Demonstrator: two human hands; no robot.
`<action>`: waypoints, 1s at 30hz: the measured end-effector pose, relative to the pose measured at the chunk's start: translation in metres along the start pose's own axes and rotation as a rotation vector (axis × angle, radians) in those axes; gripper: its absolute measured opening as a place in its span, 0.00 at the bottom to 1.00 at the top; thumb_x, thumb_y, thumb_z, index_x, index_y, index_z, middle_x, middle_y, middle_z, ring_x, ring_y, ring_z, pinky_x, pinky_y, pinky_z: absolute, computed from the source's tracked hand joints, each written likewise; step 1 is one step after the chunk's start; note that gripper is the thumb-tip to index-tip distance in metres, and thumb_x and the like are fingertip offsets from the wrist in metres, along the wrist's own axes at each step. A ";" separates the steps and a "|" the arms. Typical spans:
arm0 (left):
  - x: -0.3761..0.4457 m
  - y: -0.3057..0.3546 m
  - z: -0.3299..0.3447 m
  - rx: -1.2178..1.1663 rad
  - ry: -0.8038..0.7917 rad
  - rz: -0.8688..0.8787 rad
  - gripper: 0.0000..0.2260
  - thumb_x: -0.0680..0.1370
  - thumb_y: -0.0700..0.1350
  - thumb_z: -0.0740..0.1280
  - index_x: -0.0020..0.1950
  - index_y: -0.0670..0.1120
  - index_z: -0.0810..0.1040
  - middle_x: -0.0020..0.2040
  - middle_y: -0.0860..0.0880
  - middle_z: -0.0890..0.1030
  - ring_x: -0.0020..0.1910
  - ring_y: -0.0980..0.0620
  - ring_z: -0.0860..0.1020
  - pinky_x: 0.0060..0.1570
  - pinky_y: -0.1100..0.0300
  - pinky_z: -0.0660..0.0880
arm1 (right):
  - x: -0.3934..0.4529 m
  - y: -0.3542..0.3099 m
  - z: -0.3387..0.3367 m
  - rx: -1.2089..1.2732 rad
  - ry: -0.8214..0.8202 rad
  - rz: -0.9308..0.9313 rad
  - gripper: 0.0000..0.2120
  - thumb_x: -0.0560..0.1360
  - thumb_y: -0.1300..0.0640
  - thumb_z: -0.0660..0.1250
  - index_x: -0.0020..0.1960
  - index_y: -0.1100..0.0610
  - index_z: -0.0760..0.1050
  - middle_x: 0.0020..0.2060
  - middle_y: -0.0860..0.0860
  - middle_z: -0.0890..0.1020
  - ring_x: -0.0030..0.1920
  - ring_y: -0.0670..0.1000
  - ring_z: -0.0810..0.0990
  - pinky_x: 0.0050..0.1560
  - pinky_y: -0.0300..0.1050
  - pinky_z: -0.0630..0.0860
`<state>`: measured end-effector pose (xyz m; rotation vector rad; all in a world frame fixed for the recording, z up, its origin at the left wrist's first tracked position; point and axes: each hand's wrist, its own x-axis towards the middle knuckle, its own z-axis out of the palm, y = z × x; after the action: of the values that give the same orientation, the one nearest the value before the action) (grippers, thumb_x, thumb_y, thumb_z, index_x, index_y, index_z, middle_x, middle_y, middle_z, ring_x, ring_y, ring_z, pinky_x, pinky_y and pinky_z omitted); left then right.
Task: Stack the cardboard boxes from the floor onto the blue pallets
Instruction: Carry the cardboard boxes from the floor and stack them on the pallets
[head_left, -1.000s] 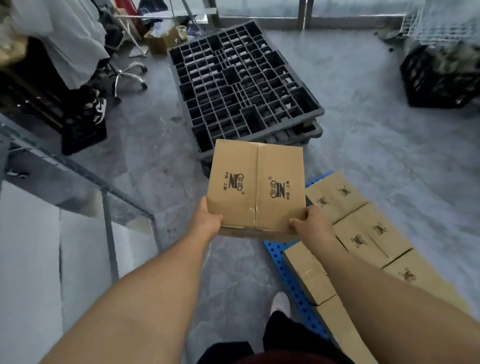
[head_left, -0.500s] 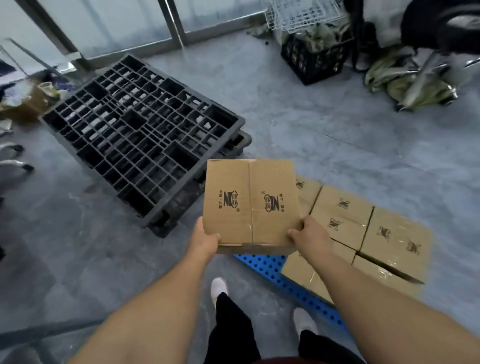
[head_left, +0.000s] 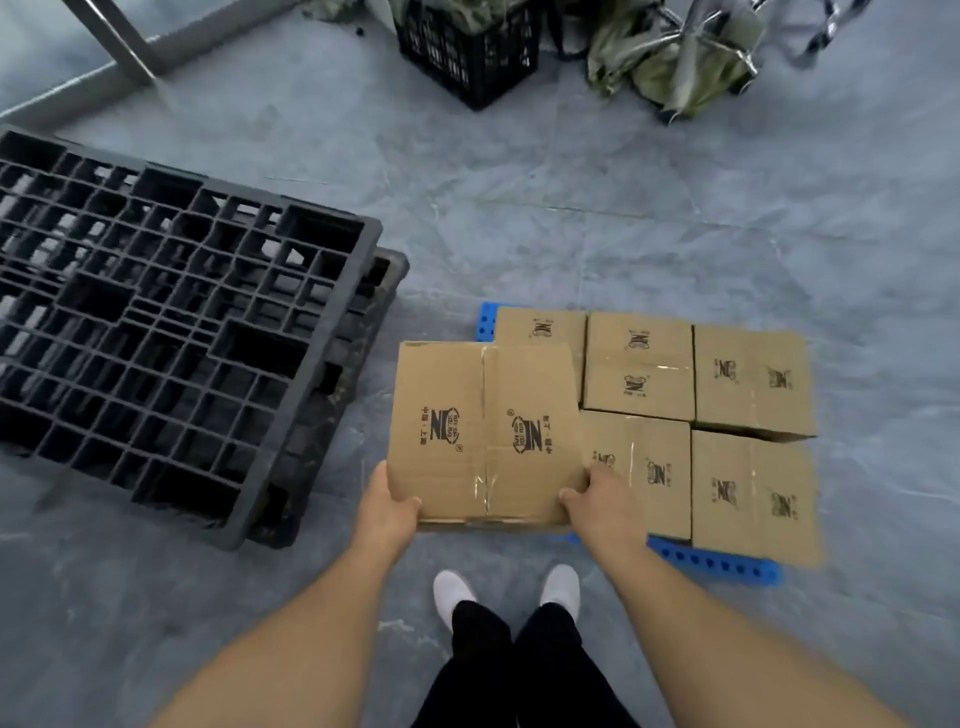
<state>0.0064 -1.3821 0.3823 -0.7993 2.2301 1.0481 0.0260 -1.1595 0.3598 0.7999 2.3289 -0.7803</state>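
- Cardboard box (head_left: 485, 434) hangs above the left end of the blue pallet (head_left: 719, 564), beside five boxes (head_left: 639, 364) already on it.
- My left hand (head_left: 387, 506) grips its near left corner; my right hand (head_left: 602, 501) grips the near right corner.
- Black pallets (head_left: 171, 322) lie on the floor to my left.

— Where am I looking from?

— One view only, worn on the person's head, so I see from standing height, tilted forward and steeply down at the floor (head_left: 675, 218).

— How close does it sit?

— Close enough that both forearms run up from the bottom edge (wide lens, so the edges bend), with the shoes (head_left: 560, 584) right below me. The blue pallet (head_left: 722, 564) lies just ahead to the right, the black pallets (head_left: 171, 322) to the left, a black crate (head_left: 467, 52) at the far top edge.

— Any overlap with a second view?

— None; there's only this one.
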 end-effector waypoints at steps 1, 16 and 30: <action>0.004 -0.002 0.006 0.014 -0.012 -0.009 0.26 0.77 0.36 0.62 0.74 0.47 0.60 0.67 0.45 0.71 0.61 0.48 0.71 0.57 0.59 0.66 | 0.004 0.005 0.004 -0.011 -0.001 0.016 0.12 0.75 0.53 0.63 0.54 0.58 0.70 0.50 0.53 0.75 0.44 0.52 0.71 0.41 0.43 0.67; 0.157 -0.070 0.115 0.114 -0.119 -0.073 0.28 0.76 0.35 0.62 0.74 0.49 0.59 0.66 0.46 0.73 0.60 0.45 0.73 0.58 0.56 0.70 | 0.125 0.067 0.132 0.003 -0.054 0.223 0.13 0.77 0.54 0.60 0.59 0.60 0.70 0.55 0.56 0.75 0.54 0.56 0.76 0.48 0.46 0.72; 0.259 -0.133 0.212 0.073 -0.115 -0.084 0.29 0.77 0.34 0.62 0.75 0.49 0.57 0.71 0.48 0.68 0.68 0.49 0.67 0.61 0.62 0.62 | 0.221 0.117 0.213 -0.125 0.023 0.217 0.13 0.78 0.53 0.59 0.59 0.59 0.70 0.57 0.56 0.74 0.57 0.58 0.74 0.48 0.49 0.72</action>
<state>-0.0286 -1.3529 0.0247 -0.7748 2.1072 0.9433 0.0212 -1.1462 0.0317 0.9897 2.2382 -0.5298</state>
